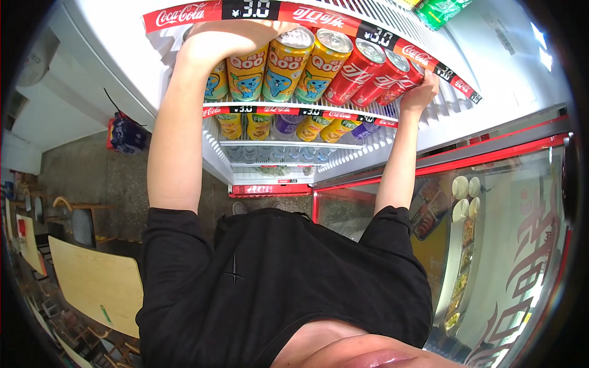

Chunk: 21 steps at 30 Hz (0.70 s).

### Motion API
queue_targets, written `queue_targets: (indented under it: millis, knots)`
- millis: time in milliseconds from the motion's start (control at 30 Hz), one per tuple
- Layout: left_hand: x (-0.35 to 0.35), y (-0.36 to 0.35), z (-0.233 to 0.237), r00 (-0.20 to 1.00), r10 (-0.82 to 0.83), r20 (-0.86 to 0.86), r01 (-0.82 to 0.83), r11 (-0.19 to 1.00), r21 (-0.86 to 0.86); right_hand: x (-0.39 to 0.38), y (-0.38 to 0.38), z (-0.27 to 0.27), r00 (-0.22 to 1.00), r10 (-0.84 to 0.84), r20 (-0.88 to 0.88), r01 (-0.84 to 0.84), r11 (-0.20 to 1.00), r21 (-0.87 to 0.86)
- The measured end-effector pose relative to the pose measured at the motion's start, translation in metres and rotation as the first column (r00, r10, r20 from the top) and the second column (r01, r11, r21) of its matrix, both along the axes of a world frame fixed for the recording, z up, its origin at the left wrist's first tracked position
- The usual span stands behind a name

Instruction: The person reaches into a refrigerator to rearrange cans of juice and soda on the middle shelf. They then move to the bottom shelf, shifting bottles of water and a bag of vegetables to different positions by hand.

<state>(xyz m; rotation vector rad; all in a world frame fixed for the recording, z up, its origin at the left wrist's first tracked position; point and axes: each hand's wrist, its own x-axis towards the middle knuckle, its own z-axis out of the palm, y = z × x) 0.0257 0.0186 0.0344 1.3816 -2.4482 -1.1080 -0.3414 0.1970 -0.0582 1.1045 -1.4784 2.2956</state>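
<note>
Silver-topped yellow Qoo cans (286, 66) and red cans (357, 72) line the shelf (276, 111)'s front edge, right hand (421, 94) at its right end, left hand (250, 35) over its left, neither's grip clear enough to tell.

Fridge shelf (288, 111) w/ yel. Qoo cans (285, 66) L, red Coke cans (354, 72) R

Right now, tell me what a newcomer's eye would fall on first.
First, the yellow Qoo cans on the cooler shelf, with red cans to their right. Next, the red price strip curving above them, marked 3.0. Then two arms reaching up: the left hand above the yellow cans, partly hidden by the strip, the right hand at the red cans' right end.
</note>
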Motion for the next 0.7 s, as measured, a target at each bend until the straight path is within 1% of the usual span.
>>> queue_targets:
  millis: [33, 133, 233, 333, 367, 500, 600, 633, 700]
  knots:
    - [0.001, 0.001, 0.000, 1.000, 0.001, 0.000, -0.001, 1.000, 0.003, 0.001, -0.001, 0.000, 0.997, 0.061, 0.043, -0.059, 0.997, -0.042]
    - [0.001, 0.002, 0.000, 1.000, 0.003, 0.002, -0.003, 1.000, 0.015, -0.009, 0.001, -0.009, 0.987, 0.133, 0.085, -0.126, 0.989, -0.079]
    - [0.002, 0.007, 0.000, 1.000, 0.006, 0.007, -0.006, 1.000, 0.028, -0.002, 0.002, -0.007, 0.979, 0.188, 0.078, -0.178, 0.977, -0.120]
    - [0.001, 0.003, 0.001, 1.000, -0.002, 0.019, 0.001, 0.999, 0.046, 0.003, 0.007, -0.005, 0.979, 0.203, 0.024, -0.200, 0.976, -0.090]
    - [0.005, 0.009, 0.001, 1.000, -0.008, 0.024, 0.007, 0.999, 0.050, 0.003, 0.009, -0.007, 0.982, 0.189, 0.004, -0.188, 0.981, -0.057]
    - [0.002, 0.006, 0.002, 0.998, -0.042, 0.046, 0.040, 0.997, 0.060, 0.008, 0.014, -0.004, 0.982, 0.176, -0.066, -0.180, 0.982, -0.054]
    - [0.000, 0.007, 0.004, 0.995, -0.072, 0.074, 0.067, 0.996, 0.065, 0.006, 0.019, -0.003, 0.978, 0.198, -0.073, -0.200, 0.979, -0.033]
    - [0.000, 0.006, 0.005, 0.993, -0.082, 0.083, 0.077, 0.995, 0.066, 0.002, 0.021, -0.004, 0.974, 0.182, -0.137, -0.184, 0.983, -0.002]
    - [-0.001, 0.004, 0.006, 0.991, -0.096, 0.096, 0.090, 0.994, 0.062, -0.001, 0.022, -0.008, 0.960, 0.237, -0.148, -0.244, 0.969, -0.031]
